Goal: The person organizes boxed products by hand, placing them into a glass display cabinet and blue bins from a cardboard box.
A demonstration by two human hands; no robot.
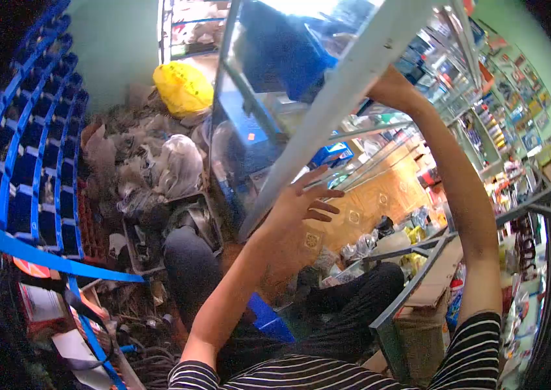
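My left hand is beside the lower end of a pale frame post, palm down, its fingers spread and nothing in them. My right arm reaches up to the far side of the post. Only the back and wrist of my right hand show there; its fingers are hidden behind the post. Just left of that hand is a large blue plastic bin, inside or behind the glass cabinet. I cannot tell whether my right hand holds the bin. A blue box lies on a lower glass shelf.
Blue storage bins line the left wall. A yellow bag tops a heap of plastic bags. A grey metal frame and a cardboard box stand at right. Patterned floor tiles show beyond my legs.
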